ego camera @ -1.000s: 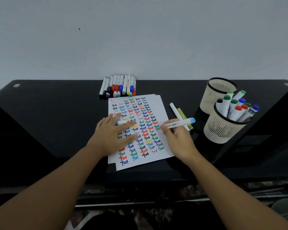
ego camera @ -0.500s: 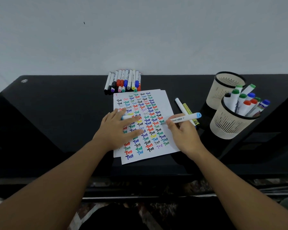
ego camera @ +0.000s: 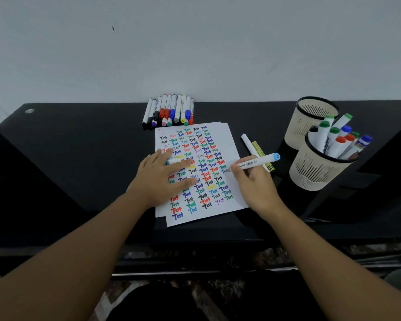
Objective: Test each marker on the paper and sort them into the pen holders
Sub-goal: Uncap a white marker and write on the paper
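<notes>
Marker [ego camera: 255, 163] pinched in the right hand [ego camera: 256, 184], tip on the paper [ego camera: 229, 144]; left hand [ego camera: 162, 179] lies flat, fingers spread, beside it.

The right hand [ego camera: 255, 184] has carried the light-blue marker [ego camera: 255, 162] up the paper [ego camera: 229, 144] along its right edge: the tip, a second ago beside the lower rows of test words, now rests higher, by the middle rows.

The glossy black tabletop [ego camera: 79, 158] mirrored the cream perforated plastic pen holders [ego camera: 315, 172], while the white paper sheet [ego camera: 232, 147] looked matt and the white-barrelled plastic markers [ego camera: 169, 110] smooth.
</notes>
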